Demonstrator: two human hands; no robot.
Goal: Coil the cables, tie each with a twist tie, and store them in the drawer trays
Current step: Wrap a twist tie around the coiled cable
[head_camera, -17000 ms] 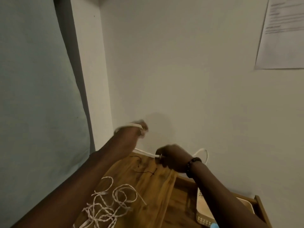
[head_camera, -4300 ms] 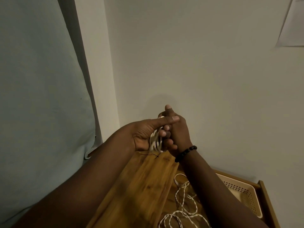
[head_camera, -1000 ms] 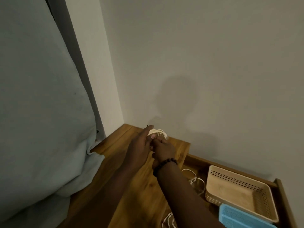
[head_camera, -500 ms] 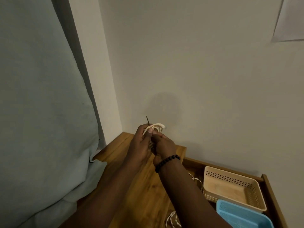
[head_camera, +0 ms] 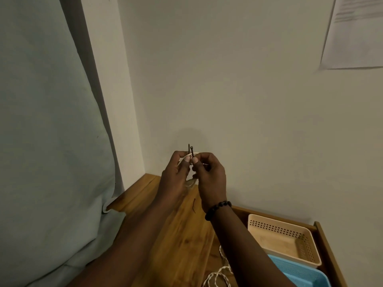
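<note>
Two trays point(head_camera: 286, 241) sit in the drawer point(head_camera: 329, 251), right of the wooden top point(head_camera: 176, 245).

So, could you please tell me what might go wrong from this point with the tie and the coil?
1. The twist tie is pinched only at its base by the left hand and right hand, with both ends standing free; it may slip before it is twisted.
2. The coiled cable is mostly hidden between the hands, so loops could spring loose.
</note>
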